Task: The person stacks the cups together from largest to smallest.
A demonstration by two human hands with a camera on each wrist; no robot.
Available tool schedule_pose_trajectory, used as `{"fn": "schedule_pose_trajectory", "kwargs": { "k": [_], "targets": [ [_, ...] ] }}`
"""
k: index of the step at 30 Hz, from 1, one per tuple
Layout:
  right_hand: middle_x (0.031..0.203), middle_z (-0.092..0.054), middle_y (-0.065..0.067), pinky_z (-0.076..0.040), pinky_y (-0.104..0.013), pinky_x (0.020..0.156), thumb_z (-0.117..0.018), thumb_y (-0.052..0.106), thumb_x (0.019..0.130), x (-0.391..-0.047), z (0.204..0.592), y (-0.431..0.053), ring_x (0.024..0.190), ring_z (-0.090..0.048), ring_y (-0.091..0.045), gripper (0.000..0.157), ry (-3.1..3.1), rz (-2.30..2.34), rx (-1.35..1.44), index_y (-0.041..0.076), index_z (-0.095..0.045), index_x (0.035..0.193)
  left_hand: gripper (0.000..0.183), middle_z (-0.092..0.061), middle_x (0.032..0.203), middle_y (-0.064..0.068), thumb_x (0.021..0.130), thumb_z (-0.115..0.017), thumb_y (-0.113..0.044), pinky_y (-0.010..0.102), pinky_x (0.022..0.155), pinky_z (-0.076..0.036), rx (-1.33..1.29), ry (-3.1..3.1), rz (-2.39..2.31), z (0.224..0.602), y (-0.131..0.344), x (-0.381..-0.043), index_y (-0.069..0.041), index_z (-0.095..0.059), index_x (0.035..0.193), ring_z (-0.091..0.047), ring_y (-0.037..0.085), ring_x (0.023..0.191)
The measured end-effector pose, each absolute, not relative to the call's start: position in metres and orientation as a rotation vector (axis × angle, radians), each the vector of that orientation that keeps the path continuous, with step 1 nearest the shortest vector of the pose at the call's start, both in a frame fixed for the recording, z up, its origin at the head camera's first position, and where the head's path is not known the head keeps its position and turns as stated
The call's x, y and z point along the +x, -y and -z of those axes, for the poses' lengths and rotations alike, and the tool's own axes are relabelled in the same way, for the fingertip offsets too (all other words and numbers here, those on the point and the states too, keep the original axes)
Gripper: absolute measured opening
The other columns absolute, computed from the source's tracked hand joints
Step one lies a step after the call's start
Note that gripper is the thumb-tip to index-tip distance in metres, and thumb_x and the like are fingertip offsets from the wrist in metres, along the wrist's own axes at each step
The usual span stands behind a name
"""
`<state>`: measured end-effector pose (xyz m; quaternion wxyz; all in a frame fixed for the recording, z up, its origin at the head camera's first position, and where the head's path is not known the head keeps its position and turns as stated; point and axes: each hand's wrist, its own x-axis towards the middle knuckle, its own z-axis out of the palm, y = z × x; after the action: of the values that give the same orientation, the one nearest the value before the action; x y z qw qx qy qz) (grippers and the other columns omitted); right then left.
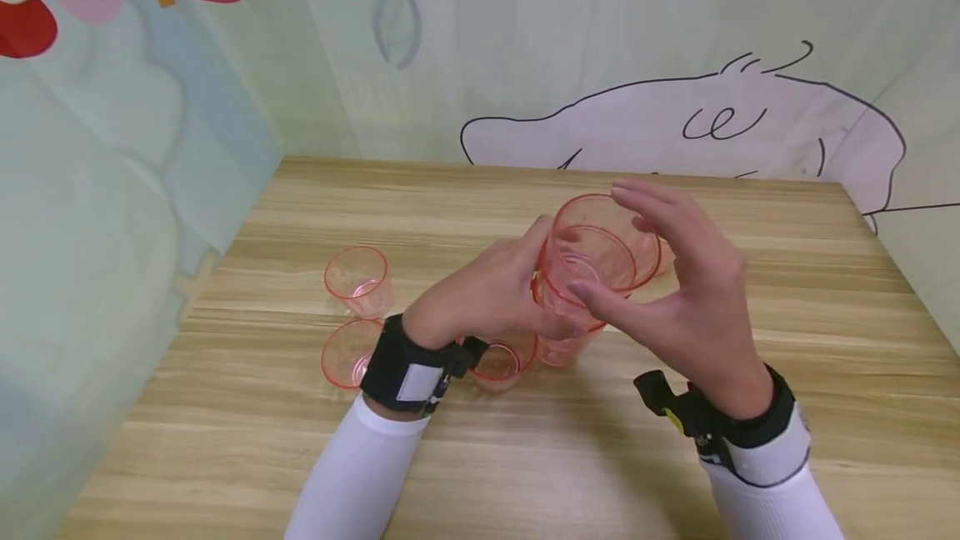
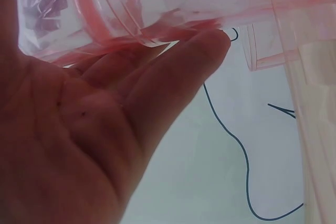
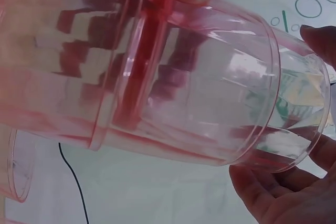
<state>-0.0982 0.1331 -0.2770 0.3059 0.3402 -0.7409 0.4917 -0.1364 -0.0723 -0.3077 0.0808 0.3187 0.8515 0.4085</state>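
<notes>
Several clear pink plastic cups stand about the hands. At the centre of the head view, the left hand (image 1: 487, 290) grips a stack of cups (image 1: 558, 348) around its side. The right hand (image 1: 697, 290) curls around the uppermost cup (image 1: 600, 261), thumb on the near side and fingers on the far side near the rim. In the right wrist view, the upper cup (image 3: 215, 82) sits partly inside the one below, with right-hand fingers (image 3: 262, 192) at its rim. The left wrist view shows left-hand fingers (image 2: 173, 82) along the cups' wall. The stack's lower part is partly hidden.
Two cups stand at the left, one farther back (image 1: 367, 302) and one nearer (image 1: 341, 352), partly behind the left wrist. Another cup (image 1: 495, 377) stands beside the stack. Part of a cup shows behind the right fingers. The wooden table (image 1: 525, 473) meets a printed backdrop (image 1: 337, 48).
</notes>
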Motion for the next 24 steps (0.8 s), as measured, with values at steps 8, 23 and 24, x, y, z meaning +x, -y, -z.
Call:
{"fn": "schedule_pose_trajectory", "kwargs": {
  "k": [8,23,24],
  "targets": [
    [0.128,-0.066,-0.005,-0.049,-0.026,0.096,-0.098,0.005,0.058,-0.101,0.286,-0.143,0.117,-0.062,-0.02,0.099,2.253,-1.326,0.755,0.015,-0.053,0.146,0.088,-0.067,0.108,-0.005,0.073,-0.087,-0.041,0.028,0.084,-0.052,0.976,-2.557,-1.217,0.307,0.072,-0.136,-0.024,-0.037,0.143,-0.062,0.007,0.095],
    [0.127,-0.066,-0.001,-0.049,-0.029,0.098,-0.096,0.002,0.061,-0.103,0.296,-0.135,0.12,-0.06,-0.016,0.095,2.273,-1.475,0.721,0.013,-0.05,0.143,0.091,-0.064,0.121,-0.007,0.075,-0.086,-0.035,0.028,0.093,-0.05,1.05,-2.502,-1.314,0.31,0.072,-0.137,-0.022,-0.033,0.148,-0.06,0.004,0.105],
    [0.128,-0.066,-0.001,-0.049,-0.029,0.098,-0.096,0.003,0.061,-0.103,0.296,-0.136,0.121,-0.059,-0.015,0.094,2.284,-1.471,0.722,0.013,-0.05,0.143,0.091,-0.065,0.12,-0.007,0.075,-0.086,-0.034,0.029,0.092,-0.05,1.046,-2.502,-1.313,0.31,0.071,-0.138,-0.022,-0.033,0.148,-0.061,0.004,0.104]
  ]
}}
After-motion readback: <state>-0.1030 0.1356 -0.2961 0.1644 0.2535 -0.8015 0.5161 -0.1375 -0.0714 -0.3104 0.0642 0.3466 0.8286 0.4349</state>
